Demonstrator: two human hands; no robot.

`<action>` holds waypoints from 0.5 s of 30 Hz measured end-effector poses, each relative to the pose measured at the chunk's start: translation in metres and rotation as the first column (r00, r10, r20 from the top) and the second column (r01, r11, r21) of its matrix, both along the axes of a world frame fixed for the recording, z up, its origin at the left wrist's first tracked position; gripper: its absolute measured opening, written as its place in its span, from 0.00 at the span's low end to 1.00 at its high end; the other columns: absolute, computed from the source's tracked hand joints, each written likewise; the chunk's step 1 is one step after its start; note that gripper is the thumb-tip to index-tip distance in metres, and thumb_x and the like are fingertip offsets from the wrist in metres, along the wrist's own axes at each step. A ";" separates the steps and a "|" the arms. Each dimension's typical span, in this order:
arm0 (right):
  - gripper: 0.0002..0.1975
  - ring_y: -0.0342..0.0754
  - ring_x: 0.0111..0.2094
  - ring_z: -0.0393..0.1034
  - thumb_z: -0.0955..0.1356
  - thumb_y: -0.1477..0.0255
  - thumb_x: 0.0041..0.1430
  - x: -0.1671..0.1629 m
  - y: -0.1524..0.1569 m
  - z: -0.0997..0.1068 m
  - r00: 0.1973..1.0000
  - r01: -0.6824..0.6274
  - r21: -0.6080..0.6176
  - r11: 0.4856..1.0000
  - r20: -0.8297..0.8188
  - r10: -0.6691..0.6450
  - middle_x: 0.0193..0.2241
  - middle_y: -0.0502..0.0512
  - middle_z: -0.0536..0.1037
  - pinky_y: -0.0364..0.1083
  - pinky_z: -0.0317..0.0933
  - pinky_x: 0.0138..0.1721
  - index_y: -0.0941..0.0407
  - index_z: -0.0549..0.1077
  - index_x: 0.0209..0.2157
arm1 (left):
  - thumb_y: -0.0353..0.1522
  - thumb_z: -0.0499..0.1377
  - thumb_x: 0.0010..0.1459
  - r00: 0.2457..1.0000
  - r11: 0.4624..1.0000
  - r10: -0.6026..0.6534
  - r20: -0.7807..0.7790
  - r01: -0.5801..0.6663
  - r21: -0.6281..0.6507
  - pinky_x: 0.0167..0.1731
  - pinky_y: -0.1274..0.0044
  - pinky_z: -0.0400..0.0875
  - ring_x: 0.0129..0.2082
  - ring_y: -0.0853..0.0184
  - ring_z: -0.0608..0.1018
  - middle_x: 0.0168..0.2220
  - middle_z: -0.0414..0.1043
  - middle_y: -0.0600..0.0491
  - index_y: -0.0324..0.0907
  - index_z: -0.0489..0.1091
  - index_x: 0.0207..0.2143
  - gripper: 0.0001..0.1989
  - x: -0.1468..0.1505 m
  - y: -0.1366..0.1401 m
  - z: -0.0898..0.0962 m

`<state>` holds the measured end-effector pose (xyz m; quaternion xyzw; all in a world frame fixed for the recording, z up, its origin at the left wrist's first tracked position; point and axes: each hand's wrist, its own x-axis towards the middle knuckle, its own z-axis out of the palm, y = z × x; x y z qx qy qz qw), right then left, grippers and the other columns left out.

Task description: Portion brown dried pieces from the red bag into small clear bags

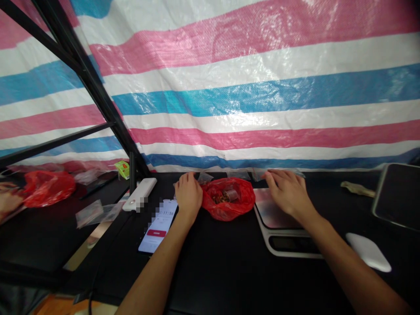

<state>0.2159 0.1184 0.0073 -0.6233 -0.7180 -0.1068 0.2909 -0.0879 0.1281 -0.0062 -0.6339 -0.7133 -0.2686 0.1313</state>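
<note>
My left hand point(188, 197) is at the left edge of a red plastic bag point(226, 214), its fingers curled down and their tips hidden. A bit of clear plastic shows beside it. Inside the opened red bag lie small brownish pieces point(220, 197) and a clear small container point(232, 194). My right hand point(287, 192) reaches over a kitchen scale point(267, 218) with a shiny plate. Its bent fingers are at a clear plastic bag point(259, 174) along the table's back edge, and appear closed on it. More clear bags point(239, 174) lie behind the red bag.
A phone point(157, 229) showing a timer and a white power strip point(139, 194) lie left. A white mouse-like object point(368, 252), a crumpled strip point(357, 189) and a dark-screened device point(398, 197) are right. Another person's hand point(9, 201) is far left, by another red bag point(49, 188).
</note>
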 end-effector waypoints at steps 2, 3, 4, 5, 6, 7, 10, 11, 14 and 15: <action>0.23 0.62 0.59 0.69 0.56 0.61 0.75 0.001 0.001 -0.004 1.000 -0.007 -0.022 1.000 -0.013 0.007 0.54 0.55 0.81 0.65 0.55 0.59 0.50 0.82 0.44 | 0.30 0.48 0.69 0.993 0.993 0.120 -0.024 -0.120 -0.017 0.50 0.63 0.68 0.52 0.50 0.77 0.49 0.77 0.40 0.37 0.70 0.54 0.17 -0.001 -0.001 0.000; 0.24 0.61 0.60 0.69 0.56 0.61 0.75 0.000 0.001 -0.005 1.000 -0.007 -0.026 1.000 -0.017 0.007 0.54 0.54 0.81 0.65 0.54 0.60 0.50 0.82 0.45 | 0.31 0.48 0.69 0.986 0.986 0.158 -0.052 -0.161 -0.053 0.49 0.62 0.69 0.50 0.48 0.77 0.48 0.77 0.39 0.35 0.70 0.54 0.17 -0.001 -0.001 -0.001; 0.24 0.61 0.60 0.69 0.55 0.62 0.75 -0.001 0.001 -0.006 1.000 -0.007 -0.025 1.000 -0.019 0.006 0.54 0.54 0.81 0.66 0.53 0.61 0.49 0.82 0.45 | 0.32 0.48 0.69 0.981 0.979 0.174 -0.083 -0.181 -0.094 0.48 0.61 0.69 0.50 0.47 0.77 0.47 0.77 0.37 0.34 0.70 0.54 0.18 -0.002 -0.001 -0.003; 0.25 0.61 0.60 0.68 0.55 0.62 0.75 -0.002 0.001 -0.006 1.000 -0.003 -0.022 1.000 -0.021 0.003 0.54 0.54 0.81 0.66 0.53 0.61 0.49 0.82 0.46 | 0.32 0.48 0.69 0.979 0.974 0.169 -0.111 -0.183 -0.130 0.48 0.61 0.69 0.50 0.46 0.77 0.48 0.77 0.37 0.33 0.70 0.55 0.19 -0.003 -0.001 -0.005; 0.25 0.61 0.61 0.68 0.55 0.62 0.75 -0.003 0.001 -0.006 1.000 0.001 -0.020 1.000 -0.022 -0.002 0.54 0.54 0.81 0.66 0.53 0.61 0.49 0.82 0.46 | 0.32 0.48 0.69 0.980 0.973 0.150 -0.133 -0.170 -0.158 0.48 0.60 0.69 0.51 0.46 0.76 0.48 0.77 0.36 0.32 0.69 0.56 0.19 -0.004 -0.001 -0.006; 0.25 0.61 0.61 0.68 0.55 0.62 0.75 -0.004 0.001 -0.006 1.000 0.006 -0.022 1.000 -0.021 -0.007 0.54 0.54 0.81 0.67 0.53 0.61 0.49 0.82 0.46 | 0.31 0.48 0.69 0.981 0.973 0.125 -0.146 -0.150 -0.174 0.49 0.60 0.69 0.52 0.46 0.76 0.49 0.77 0.36 0.32 0.68 0.58 0.20 -0.004 -0.001 -0.008; 0.25 0.62 0.61 0.67 0.55 0.62 0.75 -0.005 0.001 -0.007 1.000 0.014 -0.050 0.999 -0.023 -0.015 0.53 0.53 0.82 0.67 0.53 0.61 0.49 0.82 0.45 | 0.27 0.47 0.68 0.985 0.977 0.050 -0.163 -0.083 -0.197 0.55 0.59 0.66 0.58 0.47 0.72 0.52 0.76 0.37 0.34 0.67 0.60 0.21 -0.007 -0.002 -0.009; 0.25 0.62 0.61 0.67 0.55 0.62 0.75 -0.005 0.001 -0.007 0.999 0.011 -0.061 0.998 -0.029 -0.013 0.53 0.53 0.82 0.67 0.53 0.61 0.48 0.82 0.45 | 0.25 0.47 0.68 0.985 0.978 0.029 -0.168 -0.063 -0.201 0.57 0.59 0.64 0.61 0.48 0.70 0.53 0.76 0.37 0.35 0.68 0.59 0.21 -0.008 -0.002 -0.008; 0.25 0.63 0.61 0.66 0.55 0.61 0.75 -0.004 0.001 -0.007 0.998 0.002 -0.069 0.998 -0.060 -0.006 0.53 0.53 0.82 0.68 0.52 0.61 0.49 0.82 0.44 | 0.23 0.47 0.66 0.982 0.982 0.016 -0.190 -0.051 -0.180 0.57 0.59 0.63 0.63 0.46 0.67 0.58 0.73 0.39 0.36 0.71 0.57 0.22 -0.010 -0.003 -0.006; 0.25 0.64 0.61 0.66 0.55 0.61 0.75 -0.003 0.001 -0.006 0.998 0.002 -0.065 0.998 -0.069 -0.007 0.52 0.53 0.82 0.68 0.52 0.60 0.49 0.82 0.44 | 0.23 0.47 0.66 0.980 0.983 0.027 -0.198 -0.062 -0.173 0.56 0.59 0.64 0.62 0.45 0.67 0.58 0.73 0.38 0.36 0.71 0.57 0.22 -0.010 -0.004 -0.005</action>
